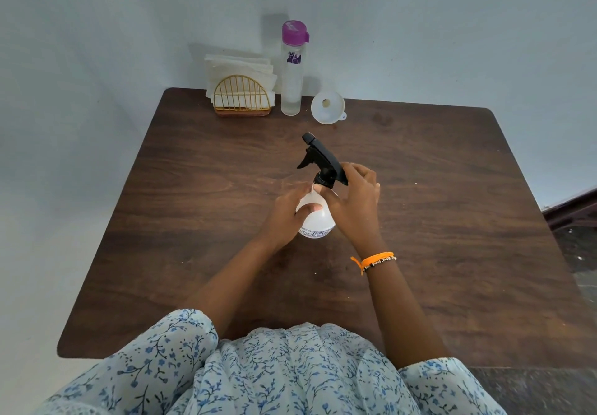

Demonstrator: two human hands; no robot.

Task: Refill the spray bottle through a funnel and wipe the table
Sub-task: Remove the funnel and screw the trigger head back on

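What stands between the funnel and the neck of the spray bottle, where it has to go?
The black trigger head sits on the spray bottle neck, under the right hand. The left hand holds the body. The funnel lies apart.

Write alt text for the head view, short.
Left hand grips a white spray bottle on a dark wooden table while right hand holds its black trigger head. Behind stand a napkin holder, purple-capped bottle and white funnel.

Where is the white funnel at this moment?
In the head view, the funnel lies at the table's far edge, just right of the purple-capped bottle, beyond the spray bottle.
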